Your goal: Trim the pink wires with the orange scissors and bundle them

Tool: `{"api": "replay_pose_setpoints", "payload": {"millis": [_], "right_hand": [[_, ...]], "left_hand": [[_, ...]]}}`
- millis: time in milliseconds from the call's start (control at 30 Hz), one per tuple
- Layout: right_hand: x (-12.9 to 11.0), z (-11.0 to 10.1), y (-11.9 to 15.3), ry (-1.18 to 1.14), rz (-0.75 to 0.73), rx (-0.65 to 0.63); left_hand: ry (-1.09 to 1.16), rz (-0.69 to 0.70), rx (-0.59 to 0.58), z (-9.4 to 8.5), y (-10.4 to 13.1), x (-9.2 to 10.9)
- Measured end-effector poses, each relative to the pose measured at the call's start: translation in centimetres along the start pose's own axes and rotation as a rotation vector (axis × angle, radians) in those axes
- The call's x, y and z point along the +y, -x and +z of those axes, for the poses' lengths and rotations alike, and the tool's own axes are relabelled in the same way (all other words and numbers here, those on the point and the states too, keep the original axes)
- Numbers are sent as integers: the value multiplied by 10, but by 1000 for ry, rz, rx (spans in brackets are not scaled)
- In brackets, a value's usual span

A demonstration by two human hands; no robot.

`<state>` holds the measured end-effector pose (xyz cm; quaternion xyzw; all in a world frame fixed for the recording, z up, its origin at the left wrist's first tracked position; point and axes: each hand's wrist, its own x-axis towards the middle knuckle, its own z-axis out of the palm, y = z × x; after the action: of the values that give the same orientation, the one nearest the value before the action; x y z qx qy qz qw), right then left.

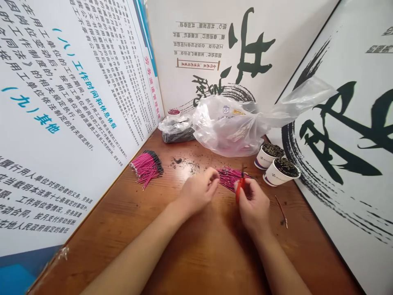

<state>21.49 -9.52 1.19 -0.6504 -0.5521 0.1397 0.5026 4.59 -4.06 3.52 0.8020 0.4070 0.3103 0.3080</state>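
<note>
My right hand [254, 201] is closed around a red-handled tool [240, 189] that looks like scissors, its dark, narrow tip pointing up and away. Fingers and thumb of my left hand [201, 186] are pinched together just left of it; what they hold, if anything, is too small to make out. Right beyond both hands lies a pile of thin magenta wire-like pieces [227, 177], partly covered by my right hand and the tool. A second bundle of magenta pieces with black ends [147, 166] lies farther left on the wooden table [190, 254].
Two white paper cups [280, 178] packed with dark, light-tipped pieces stand at the right. A large clear plastic bag [227, 127] and a smaller bag with black contents [176, 130] sit at the back. Dark crumbs [186, 164] and a thin brown strip [281, 212] lie about. Printed panels enclose the table.
</note>
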Motion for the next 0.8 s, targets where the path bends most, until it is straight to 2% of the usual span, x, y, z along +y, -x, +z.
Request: {"api": "replay_pose_setpoints", "payload": {"millis": [133, 200, 367, 600, 800], "right_hand": [[-14, 21, 17, 47, -57, -237], [-19, 27, 23, 91, -100, -331], [-23, 39, 26, 179, -163, -367], [-28, 61, 8, 204, -299, -418], [-29, 59, 4, 184, -318, -434]], "left_hand": [[425, -147, 287, -16, 23, -14], [516, -174, 346, -17, 28, -17], [528, -218, 414, -18, 29, -28], [411, -263, 484, -26, 33, -44], [426, -298, 478, -30, 30, -44]]}}
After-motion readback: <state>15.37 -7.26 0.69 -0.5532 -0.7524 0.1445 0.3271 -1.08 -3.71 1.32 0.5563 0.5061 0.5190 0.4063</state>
